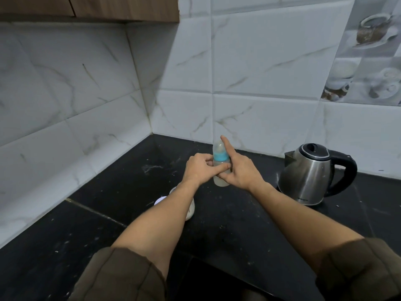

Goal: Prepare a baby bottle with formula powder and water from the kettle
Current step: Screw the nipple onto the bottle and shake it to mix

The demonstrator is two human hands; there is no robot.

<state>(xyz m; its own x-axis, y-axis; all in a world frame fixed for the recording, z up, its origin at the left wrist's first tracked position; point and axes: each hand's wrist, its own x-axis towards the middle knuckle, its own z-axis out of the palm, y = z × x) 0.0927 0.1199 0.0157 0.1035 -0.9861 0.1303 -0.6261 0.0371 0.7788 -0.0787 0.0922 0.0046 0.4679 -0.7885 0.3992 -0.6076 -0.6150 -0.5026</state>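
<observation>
A clear baby bottle (220, 157) with a blue collar and a clear cap stands upright over the black counter, pale liquid in its lower part. My left hand (198, 168) grips its body from the left, one finger laid across the front. My right hand (239, 171) holds it from the right, its index finger raised along the cap's side to the top. A steel kettle (307, 177) with a black lid and handle stands to the right, lid closed. A white formula container (191, 210) sits mostly hidden under my left forearm.
The black stone counter (121, 192) carries scattered white powder specks. White marble-look tiled walls (260, 83) meet in a corner behind the bottle. A wooden cabinet (91, 7) hangs at the upper left. A small white lid (159, 200) lies beside the container.
</observation>
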